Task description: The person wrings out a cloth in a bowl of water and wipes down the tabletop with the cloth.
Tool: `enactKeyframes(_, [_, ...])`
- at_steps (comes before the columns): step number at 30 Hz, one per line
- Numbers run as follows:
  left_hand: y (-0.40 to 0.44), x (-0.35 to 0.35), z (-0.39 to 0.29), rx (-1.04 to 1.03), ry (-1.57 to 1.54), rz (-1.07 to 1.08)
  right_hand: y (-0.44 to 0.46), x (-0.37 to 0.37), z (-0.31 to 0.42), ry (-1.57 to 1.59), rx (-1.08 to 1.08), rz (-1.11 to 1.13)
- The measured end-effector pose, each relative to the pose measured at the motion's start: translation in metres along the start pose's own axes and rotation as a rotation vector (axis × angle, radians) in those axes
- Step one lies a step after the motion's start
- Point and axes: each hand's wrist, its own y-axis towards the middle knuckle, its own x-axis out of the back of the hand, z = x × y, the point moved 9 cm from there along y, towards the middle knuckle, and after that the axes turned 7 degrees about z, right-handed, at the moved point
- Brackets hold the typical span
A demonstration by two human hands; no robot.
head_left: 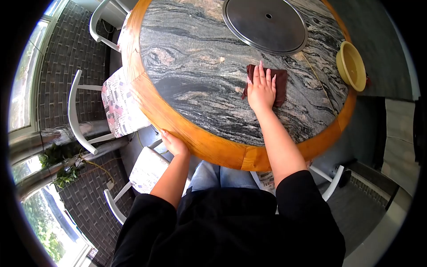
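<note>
On my feed, daylight came from the windows [24, 89] on the left, where the lower pane burned out to white. The counter [191, 95] was well lit and free of motion blur, and the metal disc [267, 33] gave off a soft sheen. The maroon cloth [280, 84] read dark but clear. Black sleeves [307, 202] swallowed detail. My wide lens bowed the brick wall [62, 66] inside black corners; the dim right edge seemed slightly soft.

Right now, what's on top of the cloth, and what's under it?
On top: the right hand, palm down. The stone tabletop shows around the cloth; whatever lies directly beneath is covered and can't be seen.
</note>
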Motion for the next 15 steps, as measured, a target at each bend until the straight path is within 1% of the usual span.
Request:
enactKeyframes(2, [-0.001,-0.001,-0.002,-0.007,-0.039,0.000,-0.016,0.003,0.008,0.048,0.004,-0.037])
enactKeyframes(6, [0.006,0.000,0.006,-0.045,-0.023,0.017,-0.052,0.002,0.025,0.058,-0.020,0.021])
enactKeyframes(8, [0.005,-0.001,0.001,-0.085,0.007,0.043,-0.071,0.003,0.035,0.073,-0.023,0.029])
enactKeyframes(11, [0.003,-0.004,0.000,-0.066,-0.067,0.042,-0.097,0.008,0.049,0.073,-0.009,0.023])
enactKeyframes(13, [0.004,-0.004,-0.001,-0.086,-0.062,0.035,-0.111,0.012,0.057,0.081,0.010,-0.004])
enactKeyframes(15, [0.003,-0.004,-0.004,-0.105,-0.055,0.029,-0.124,0.011,0.063,0.088,0.014,0.021])
